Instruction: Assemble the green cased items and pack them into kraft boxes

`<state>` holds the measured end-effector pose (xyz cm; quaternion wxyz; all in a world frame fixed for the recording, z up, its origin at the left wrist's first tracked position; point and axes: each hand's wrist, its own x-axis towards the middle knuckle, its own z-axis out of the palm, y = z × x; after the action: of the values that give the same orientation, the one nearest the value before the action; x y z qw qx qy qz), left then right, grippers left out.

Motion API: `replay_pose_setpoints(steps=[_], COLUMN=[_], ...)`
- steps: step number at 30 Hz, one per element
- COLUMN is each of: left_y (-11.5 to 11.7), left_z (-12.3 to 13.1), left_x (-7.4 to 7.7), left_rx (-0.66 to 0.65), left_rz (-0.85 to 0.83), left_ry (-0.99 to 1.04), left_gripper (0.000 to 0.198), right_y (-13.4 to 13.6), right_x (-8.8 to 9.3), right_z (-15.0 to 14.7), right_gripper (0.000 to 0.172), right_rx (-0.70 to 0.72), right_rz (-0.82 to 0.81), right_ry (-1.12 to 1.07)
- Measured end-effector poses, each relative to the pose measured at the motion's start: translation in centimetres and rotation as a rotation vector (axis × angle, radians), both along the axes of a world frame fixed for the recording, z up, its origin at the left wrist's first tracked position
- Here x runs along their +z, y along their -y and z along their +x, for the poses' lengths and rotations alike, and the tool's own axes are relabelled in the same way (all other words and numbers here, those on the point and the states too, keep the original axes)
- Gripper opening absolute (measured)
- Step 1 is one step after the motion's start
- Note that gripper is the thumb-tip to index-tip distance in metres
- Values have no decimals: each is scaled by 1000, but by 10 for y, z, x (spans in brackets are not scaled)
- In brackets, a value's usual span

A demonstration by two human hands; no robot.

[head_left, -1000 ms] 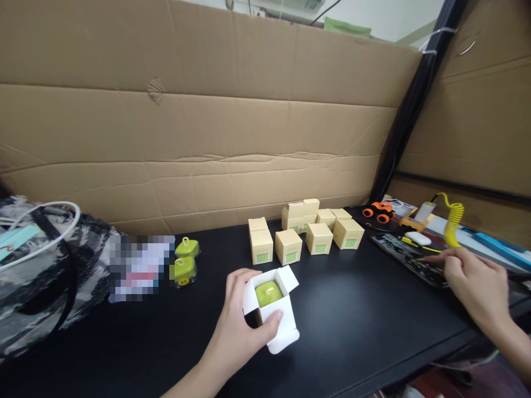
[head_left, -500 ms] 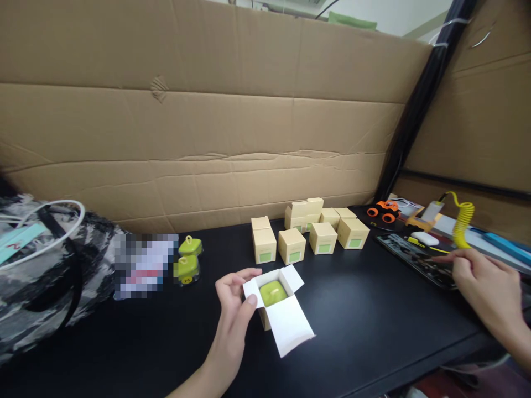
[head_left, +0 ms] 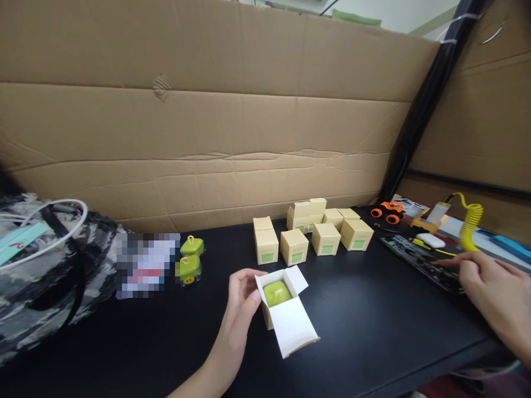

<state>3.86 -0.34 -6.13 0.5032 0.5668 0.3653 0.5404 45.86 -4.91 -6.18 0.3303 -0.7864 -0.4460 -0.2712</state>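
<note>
My left hand is closed on the left side of a small open carton, thumb by its left flap and fingers behind. The carton's white flaps are folded outward, the longest towards me. Inside sits a green lid with a loop; whatever is below it is hidden. Over at the right, my right hand has its index finger stretched onto the screen of a dark phone lying on the table; it holds nothing.
Several small tan cartons stand behind the open one. Two green-lidded containers are on the left, near a patterned bag. An orange-wheeled toy car, a white case and a yellow coiled cord lie at right.
The left flap has risen from lying outward to standing more upright, with my left thumb beside it. My right finger remains at the phone. The whole view has shifted slightly.
</note>
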Motion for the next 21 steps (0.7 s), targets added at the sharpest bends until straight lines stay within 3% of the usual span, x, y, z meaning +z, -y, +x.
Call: replay_pose_setpoints(steps=[3,5,7,10,13,18,21], left_y=[0,-1,-2,-5,-6,-5,-4], left_z=[-1,-1,-1,-1,-2,-2,-1], left_x=[3,4,3,1,0,2,2], left_rx=[-63,-102,-116,-117,-123,-164,-176], left_rz=[24,36,48,57,50,25,5], left_ry=[-171,-209,-205,-181,-164,-112,-84], left_gripper=[19,17,14,12,13,14,14], right_y=[1,1,0,-7,-18,-37,-46], right_x=[1,2,4,11,22,32,33], right_z=[-10,-32,-66,-126,-173,-208,-215], right_gripper=[30,25,20,22,38,56,42], right_rx=[80,299,629,1035,1296,1548,1658], right_rz=[80,127,105,-120,-348,-410,-383], right_ry=[74,108,103,131,16,-92,21])
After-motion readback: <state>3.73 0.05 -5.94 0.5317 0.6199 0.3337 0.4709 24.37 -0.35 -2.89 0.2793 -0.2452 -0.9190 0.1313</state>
